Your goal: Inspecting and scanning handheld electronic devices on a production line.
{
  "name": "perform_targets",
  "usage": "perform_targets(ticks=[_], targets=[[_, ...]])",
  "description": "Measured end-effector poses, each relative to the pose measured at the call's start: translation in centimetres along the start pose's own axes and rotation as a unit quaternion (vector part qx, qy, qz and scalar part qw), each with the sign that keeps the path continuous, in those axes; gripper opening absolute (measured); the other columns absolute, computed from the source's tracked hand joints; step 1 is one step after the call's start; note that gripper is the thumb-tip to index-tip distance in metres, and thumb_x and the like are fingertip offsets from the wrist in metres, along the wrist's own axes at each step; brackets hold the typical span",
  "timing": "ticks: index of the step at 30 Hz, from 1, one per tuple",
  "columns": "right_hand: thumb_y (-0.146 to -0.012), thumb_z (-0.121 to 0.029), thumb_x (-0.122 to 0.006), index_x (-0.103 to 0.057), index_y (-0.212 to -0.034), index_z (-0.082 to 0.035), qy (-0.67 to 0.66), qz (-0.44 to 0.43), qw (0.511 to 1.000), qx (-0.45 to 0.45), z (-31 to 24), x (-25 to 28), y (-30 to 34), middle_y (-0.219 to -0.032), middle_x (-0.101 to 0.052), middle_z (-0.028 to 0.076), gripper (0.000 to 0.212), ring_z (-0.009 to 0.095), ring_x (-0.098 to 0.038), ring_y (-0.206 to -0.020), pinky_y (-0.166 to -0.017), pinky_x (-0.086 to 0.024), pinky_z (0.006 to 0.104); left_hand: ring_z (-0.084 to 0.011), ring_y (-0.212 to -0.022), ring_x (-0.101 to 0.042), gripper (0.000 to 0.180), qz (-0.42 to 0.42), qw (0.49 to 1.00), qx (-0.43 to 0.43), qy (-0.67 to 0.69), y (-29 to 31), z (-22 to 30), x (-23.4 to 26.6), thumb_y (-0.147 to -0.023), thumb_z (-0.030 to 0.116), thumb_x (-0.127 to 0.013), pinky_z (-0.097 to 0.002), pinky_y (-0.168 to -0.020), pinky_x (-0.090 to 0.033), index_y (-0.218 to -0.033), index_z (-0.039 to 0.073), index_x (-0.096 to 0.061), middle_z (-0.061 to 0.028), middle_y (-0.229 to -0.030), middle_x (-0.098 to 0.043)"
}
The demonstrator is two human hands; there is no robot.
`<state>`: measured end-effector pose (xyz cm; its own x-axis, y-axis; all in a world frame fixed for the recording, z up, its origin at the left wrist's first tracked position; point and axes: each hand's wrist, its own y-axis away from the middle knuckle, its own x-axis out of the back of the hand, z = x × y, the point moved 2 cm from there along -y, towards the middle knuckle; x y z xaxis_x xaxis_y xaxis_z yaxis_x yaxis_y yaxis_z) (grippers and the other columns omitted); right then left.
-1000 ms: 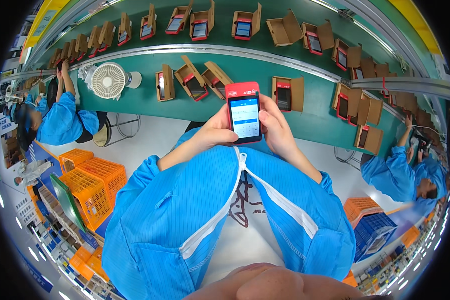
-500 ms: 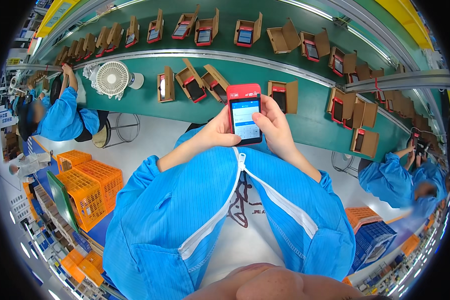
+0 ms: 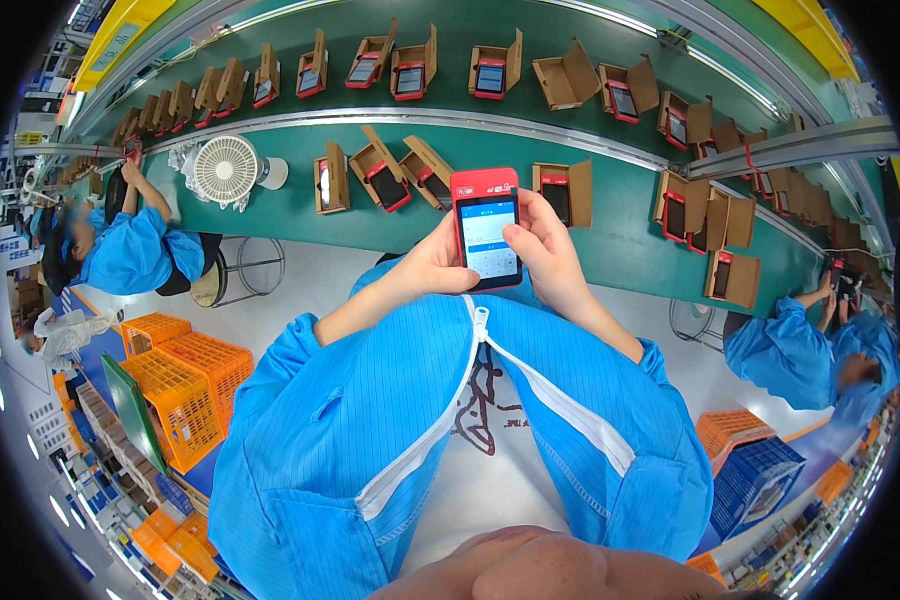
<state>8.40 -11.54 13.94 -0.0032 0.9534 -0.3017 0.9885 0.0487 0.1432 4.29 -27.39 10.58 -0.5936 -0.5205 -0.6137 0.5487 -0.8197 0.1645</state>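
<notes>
A red handheld payment terminal (image 3: 486,186) with a lit touchscreen is held upright in front of my chest, at the near edge of the bench. My left hand (image 3: 430,262) grips its left side, with the thumb at the screen's lower left corner. Around the right side wraps my right hand (image 3: 553,258), its thumb resting on the screen's right part. A keypad shows on the lower screen. Just beyond are open cardboard boxes with similar red terminals inside: one box (image 3: 582,193) to the right, another box (image 3: 426,158) to the left.
Across the green bench (image 3: 310,228), a conveyor (image 3: 450,65) carries a row of open boxes with terminals. A white fan (image 3: 227,166) stands at the left. Co-workers in blue sit to the left (image 3: 130,250) and right (image 3: 785,350). Orange crates (image 3: 185,390) stand behind on the left, a blue crate (image 3: 760,485) on the right.
My hands and the terminal stay nearly still, with both thumbs in about the same places. The co-worker at the left has shifted their arms slightly.
</notes>
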Motion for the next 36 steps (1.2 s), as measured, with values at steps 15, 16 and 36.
perform_targets(ticks=[15, 16, 36], targets=[[-0.089, -0.016, -0.055, -0.036, -0.132, 0.004, 0.006, 0.007, 1.0, -0.027, 0.5, -0.5, -0.8, -0.123, -0.053, 0.013, 0.05, 0.018, -0.051, -0.114, -0.098, -0.038, 0.0313, -0.0196, -0.128, -0.042, 0.088, -0.001, 1.0, 0.001, 0.006, 0.1, 0.2, 1.1, -0.07, -0.01, -0.054, -0.0363, -0.105, -0.033, -0.146, 0.01, -0.015, -0.0097, -0.137, -0.042], [-0.089, -0.016, -0.056, -0.035, -0.132, 0.003, 0.012, 0.001, 1.0, -0.026, 0.7, -0.6, -0.8, -0.123, -0.052, 0.013, 0.052, 0.018, -0.051, -0.114, -0.097, -0.039, 0.0315, -0.0192, -0.127, -0.043, 0.088, -0.002, 1.0, -0.003, 0.011, 0.1, 0.2, 1.3, -0.07, -0.009, -0.054, -0.0366, -0.105, -0.034, -0.145, 0.008, -0.014, -0.0099, -0.135, -0.043], [-0.091, -0.01, -0.053, -0.046, -0.12, 0.002, 0.043, 0.027, 0.997, -0.065, 2.2, -1.6, -3.5, -0.114, -0.057, 0.011, 0.032, 0.015, -0.054, -0.105, -0.092, -0.042, 0.0286, -0.0176, -0.129, -0.039, 0.09, -0.005, 0.999, 0.021, 0.037, 0.5, 0.1, 4.1, -0.07, -0.006, -0.058, -0.0368, -0.105, -0.034, -0.146, 0.008, -0.011, -0.0099, -0.136, -0.04]])
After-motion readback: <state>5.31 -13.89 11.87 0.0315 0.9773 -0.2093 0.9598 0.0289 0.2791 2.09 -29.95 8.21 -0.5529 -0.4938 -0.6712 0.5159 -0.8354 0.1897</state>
